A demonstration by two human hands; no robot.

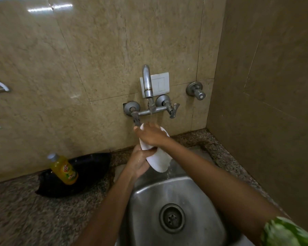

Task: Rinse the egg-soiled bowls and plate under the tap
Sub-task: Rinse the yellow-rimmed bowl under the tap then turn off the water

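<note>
Fingers of your right hand (150, 134) lie spread and fairly straight over the upper part of a white dish (158, 157), pressing on its surface rather than curling round it. Your left hand (140, 161) grips the dish from below and from the left, with the thumb over its near face and the fingers hidden behind.

Head view. The dish, a plate or a shallow bowl (the view does not settle which), is held on edge over the back of the steel sink (146, 194), directly beneath the wall tap (147, 82). Its long axis runs from upper left, under the right hand, down to lower right. Water from the spout strikes near the right fingertips and pours off the dish's lower edge into the basin. No egg residue can be made out on the white face you see.

Your right forearm crosses the sink from lower right, so that hand lies above and nearer the stream; your left reaches up from below. Judged from this, the rubbing falls to the right hand and any turning of the dish to the left.

A dish-soap bottle (64, 169) leans against a dark pan (89, 173) on the granite counter (25, 210), well left of the sink.
</note>
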